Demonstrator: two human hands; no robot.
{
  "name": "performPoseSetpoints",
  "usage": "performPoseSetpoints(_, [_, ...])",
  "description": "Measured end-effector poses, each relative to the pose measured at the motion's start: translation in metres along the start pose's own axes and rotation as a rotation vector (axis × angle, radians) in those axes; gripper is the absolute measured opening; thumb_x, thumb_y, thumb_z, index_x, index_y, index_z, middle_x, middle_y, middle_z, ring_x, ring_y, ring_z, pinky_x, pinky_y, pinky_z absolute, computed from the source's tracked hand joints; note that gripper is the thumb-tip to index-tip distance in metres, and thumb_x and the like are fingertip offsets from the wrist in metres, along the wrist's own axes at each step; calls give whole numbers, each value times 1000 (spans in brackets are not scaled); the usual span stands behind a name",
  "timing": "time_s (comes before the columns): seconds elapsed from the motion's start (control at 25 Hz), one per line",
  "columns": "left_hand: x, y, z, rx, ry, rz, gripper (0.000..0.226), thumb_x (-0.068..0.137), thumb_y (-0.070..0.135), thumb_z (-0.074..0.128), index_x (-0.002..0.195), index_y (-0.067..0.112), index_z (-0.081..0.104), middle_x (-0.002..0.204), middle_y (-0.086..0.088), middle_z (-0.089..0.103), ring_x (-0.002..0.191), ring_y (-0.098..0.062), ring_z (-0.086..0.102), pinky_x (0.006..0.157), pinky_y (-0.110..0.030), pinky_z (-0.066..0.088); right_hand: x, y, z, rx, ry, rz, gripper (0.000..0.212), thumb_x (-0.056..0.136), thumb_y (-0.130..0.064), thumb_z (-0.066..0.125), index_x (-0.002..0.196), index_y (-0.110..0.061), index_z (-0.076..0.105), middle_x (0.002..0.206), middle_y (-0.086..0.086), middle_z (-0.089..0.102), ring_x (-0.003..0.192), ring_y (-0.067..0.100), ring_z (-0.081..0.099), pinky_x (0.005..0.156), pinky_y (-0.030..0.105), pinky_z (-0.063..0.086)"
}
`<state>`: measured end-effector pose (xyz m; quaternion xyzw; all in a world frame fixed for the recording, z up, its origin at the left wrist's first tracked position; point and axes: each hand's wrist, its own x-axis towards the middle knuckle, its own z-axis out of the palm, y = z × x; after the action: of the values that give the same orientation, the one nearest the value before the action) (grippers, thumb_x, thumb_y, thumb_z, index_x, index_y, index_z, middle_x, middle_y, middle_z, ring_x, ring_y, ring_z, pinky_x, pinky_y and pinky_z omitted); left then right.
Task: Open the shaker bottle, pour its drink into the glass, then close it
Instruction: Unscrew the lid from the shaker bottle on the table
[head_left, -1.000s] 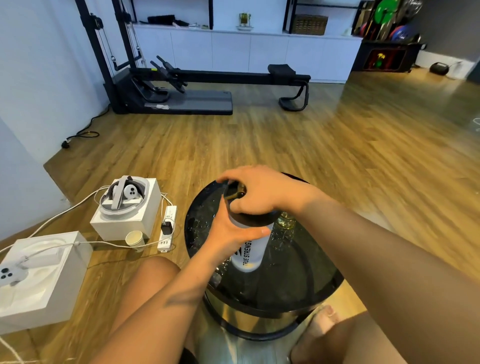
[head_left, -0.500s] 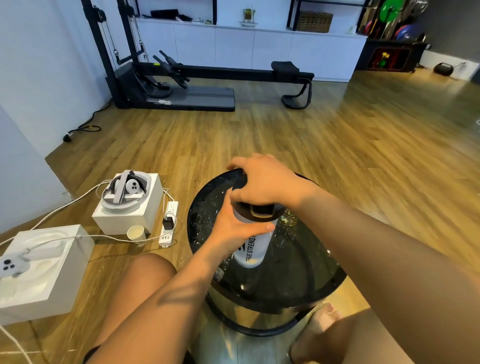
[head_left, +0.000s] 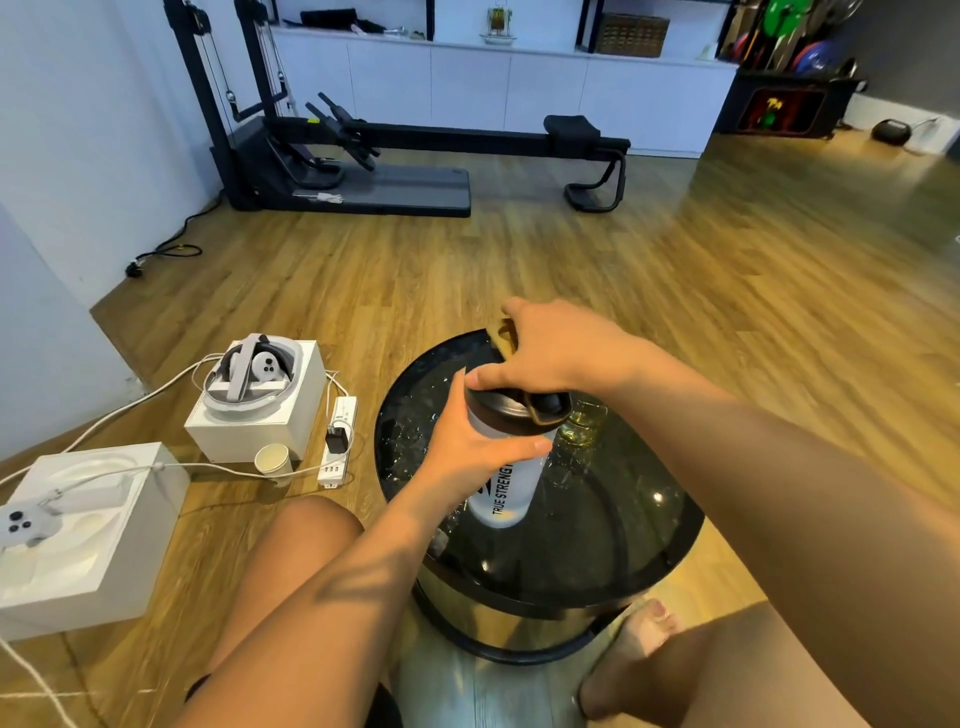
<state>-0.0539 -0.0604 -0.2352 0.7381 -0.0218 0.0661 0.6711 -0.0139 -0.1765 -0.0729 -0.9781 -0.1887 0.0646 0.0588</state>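
A white shaker bottle with black lettering stands upright on the round black glass table. My left hand is wrapped around the bottle's upper body. My right hand sits on top, gripping the black lid, whose gold-edged flip cap and loop stick out past my fingers. The glass stands just behind the bottle to the right, with yellowish liquid in it, partly hidden by my right wrist.
On the floor to the left stand two white boxes with a headset and a controller, a paper cup, a power strip and cables. My knees and a bare foot flank the table. Gym equipment stands far behind.
My right hand has turned on the lid, and the lid's gold-edged cap and loop now show beside my fingers. The left hand keeps its hold on the bottle.
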Motion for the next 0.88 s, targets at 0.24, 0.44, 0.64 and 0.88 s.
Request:
performPoseSetpoints(0.24, [-1, 4, 0, -42, -21, 4, 100, 47, 36, 97, 134, 29, 49, 125, 4, 69, 119, -14, 66, 96, -33, 54, -3, -1, -10, 101, -241, -153, 98, 72, -63, 70, 150, -39, 16, 149, 3, 40, 127, 30, 46, 101, 45, 42])
performPoseSetpoints(0.44, [-1, 1, 0, -26, -9, -11, 85, 46, 40, 96, 118, 42, 50, 112, 18, 72, 109, -3, 68, 90, -29, 52, -8, -6, 13, -61, -39, -9, 76, 78, -78, 45, 133, -26, 42, 125, 11, 48, 111, 35, 54, 80, 41, 45])
performPoseSetpoints(0.64, [-1, 4, 1, -37, -24, 40, 93, 52, 30, 96, 130, 43, 46, 126, 17, 67, 123, -7, 62, 100, -30, 52, -12, -5, -7, -52, -298, -179, 89, 66, -62, 66, 144, -46, 26, 155, -5, 24, 145, 35, 11, 108, 68, 19])
performPoseSetpoints(0.88, [1, 1, 0, -37, -32, 10, 100, 49, 35, 96, 136, 28, 47, 129, -2, 66, 123, -18, 63, 106, -53, 49, -8, -17, -4, -142, -75, 69, 76, 82, -78, 32, 140, -31, 44, 136, 11, 50, 115, 33, 51, 76, 41, 41])
